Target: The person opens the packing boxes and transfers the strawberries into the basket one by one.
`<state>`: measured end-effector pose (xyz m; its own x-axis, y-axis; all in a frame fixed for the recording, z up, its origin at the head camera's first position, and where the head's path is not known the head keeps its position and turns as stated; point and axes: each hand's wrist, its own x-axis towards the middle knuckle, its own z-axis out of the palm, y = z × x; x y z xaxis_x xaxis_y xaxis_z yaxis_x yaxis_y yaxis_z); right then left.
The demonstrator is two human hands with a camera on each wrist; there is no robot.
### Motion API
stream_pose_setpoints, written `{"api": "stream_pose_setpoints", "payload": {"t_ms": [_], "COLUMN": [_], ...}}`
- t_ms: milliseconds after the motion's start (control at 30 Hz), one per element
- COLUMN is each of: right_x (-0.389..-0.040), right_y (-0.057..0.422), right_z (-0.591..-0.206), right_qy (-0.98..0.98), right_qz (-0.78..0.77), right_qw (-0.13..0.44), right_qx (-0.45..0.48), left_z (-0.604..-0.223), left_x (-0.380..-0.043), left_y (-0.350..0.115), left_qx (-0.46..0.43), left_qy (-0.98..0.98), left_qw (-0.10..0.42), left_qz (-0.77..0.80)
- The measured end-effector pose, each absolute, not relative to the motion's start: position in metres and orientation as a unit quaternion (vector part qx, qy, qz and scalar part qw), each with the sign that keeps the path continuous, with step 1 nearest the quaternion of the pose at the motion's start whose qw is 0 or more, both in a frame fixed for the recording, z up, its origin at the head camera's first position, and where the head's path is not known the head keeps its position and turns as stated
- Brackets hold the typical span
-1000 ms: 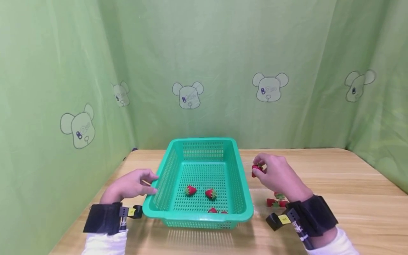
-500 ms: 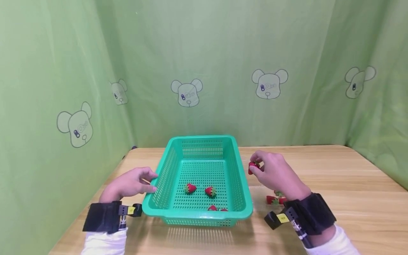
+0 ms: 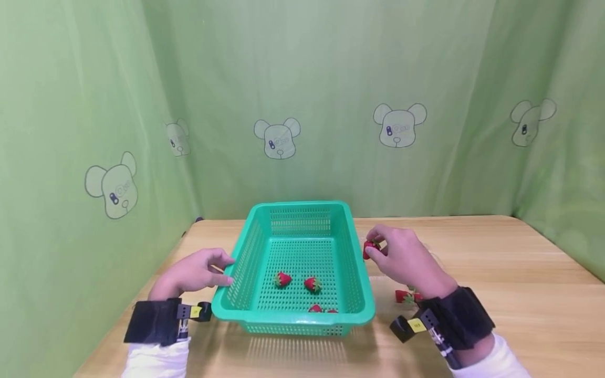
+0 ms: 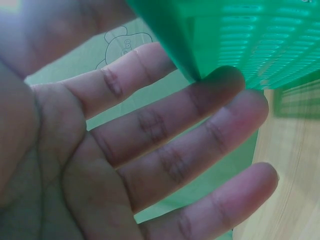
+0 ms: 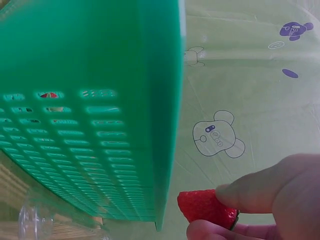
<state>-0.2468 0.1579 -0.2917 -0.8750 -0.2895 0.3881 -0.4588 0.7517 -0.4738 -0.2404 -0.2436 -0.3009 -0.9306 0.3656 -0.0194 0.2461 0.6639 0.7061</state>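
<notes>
A green perforated plastic basket (image 3: 293, 318) stands in the middle of the table, with several strawberries (image 3: 283, 280) on its floor. My left hand (image 3: 191, 271) touches the basket's left rim; the left wrist view shows its fingers (image 4: 165, 120) fairly straight, with fingertips against the rim and outer wall. Just outside the right rim, my right hand (image 3: 402, 257) pinches a red strawberry (image 5: 205, 206) between thumb and fingers. In the right wrist view it is beside and apart from the basket wall (image 5: 115, 60). More strawberries (image 3: 404, 296) lie under my right wrist, partly hidden.
A clear plastic container (image 5: 37, 222) shows at the lower left of the right wrist view, near the basket. The wood-grain table (image 3: 520, 273) stretches to the right. Green curtains (image 3: 331, 79) with printed bear heads enclose the back and sides.
My right hand has moved a little left with the strawberry, closer to the basket's right rim. The left hand stays on the left rim. The whole view has shifted slightly.
</notes>
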Motion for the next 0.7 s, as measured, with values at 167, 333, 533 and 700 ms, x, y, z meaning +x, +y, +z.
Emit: {"api": "stream_pose_setpoints", "payload": {"t_ms": [167,333,533,700], "right_x": [-0.2502,-0.2512,-0.2507,-0.2504], "right_y": [0.1573,0.1564,0.1554,0.1530], "right_z": [-0.2911,-0.2934,-0.2933,-0.2944], "right_qy": [-0.921,-0.920,-0.921,-0.922], "right_qz": [0.291,0.289,0.288,0.284], "right_qw": [0.145,0.152,0.149,0.148], "right_qx": [0.214,0.217,0.218,0.218], "left_z": [-0.2979,-0.2969,-0.2961,-0.2977], "left_x": [-0.2434,-0.2421,-0.2428,-0.2422], "left_y": [-0.2430,-0.2428,-0.2421,-0.2420], "left_qx": [0.171,0.169,0.172,0.172], "left_qy": [0.909,0.909,0.908,0.909], "left_qw": [0.080,0.080,0.078,0.080], "left_qz": [0.373,0.372,0.374,0.371]}}
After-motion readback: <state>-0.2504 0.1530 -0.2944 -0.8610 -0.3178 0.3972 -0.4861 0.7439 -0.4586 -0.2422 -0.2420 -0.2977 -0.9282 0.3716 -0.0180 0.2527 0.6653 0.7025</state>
